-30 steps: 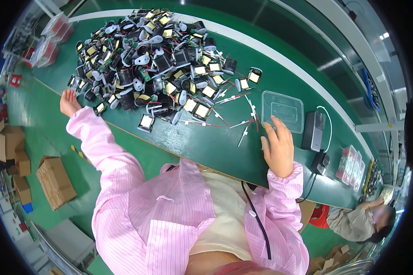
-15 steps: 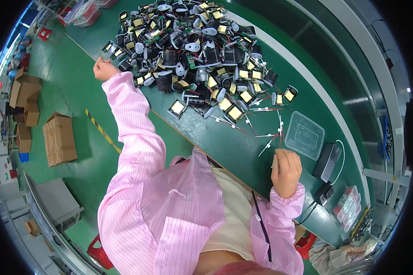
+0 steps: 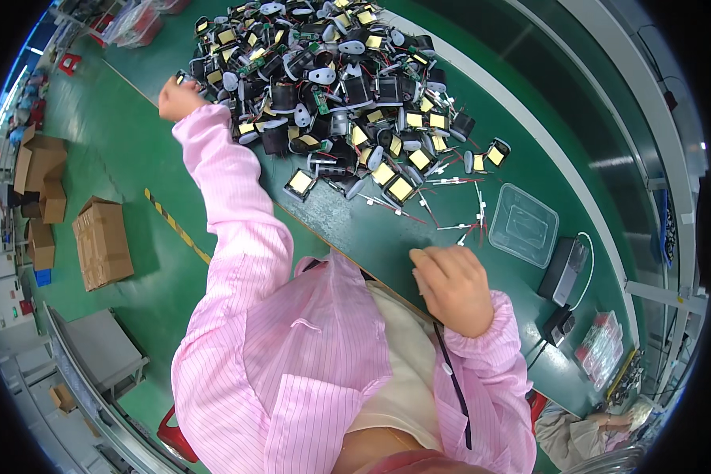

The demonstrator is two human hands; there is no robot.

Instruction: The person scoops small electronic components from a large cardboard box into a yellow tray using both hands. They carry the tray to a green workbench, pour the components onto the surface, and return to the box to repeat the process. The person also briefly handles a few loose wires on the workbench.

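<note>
A large pile of small black electronic units [image 3: 347, 95] with yellow pads, grey oval pieces and green circuit boards covers the far part of the green table. My left hand [image 3: 180, 99] is at the pile's left end, its fingers closed around a small unit [image 3: 184, 77] that is mostly hidden by them. Close to the table's near edge, my right hand [image 3: 453, 289] hovers with curled fingers; what they hold, if anything, is hidden. Beyond it lie several thin red-and-white wire leads [image 3: 480, 207] with white connectors.
A clear plastic box [image 3: 524, 225] stands right of the leads. Past it are a black power adapter [image 3: 563, 271] with a white cable and a clear bag [image 3: 599, 347]. Cardboard boxes [image 3: 103, 243] sit on the floor at left. Another person's arm shows at lower right.
My right hand has moved left from the wire leads toward my body. My left hand has moved slightly up, onto the small unit at the pile's edge.
</note>
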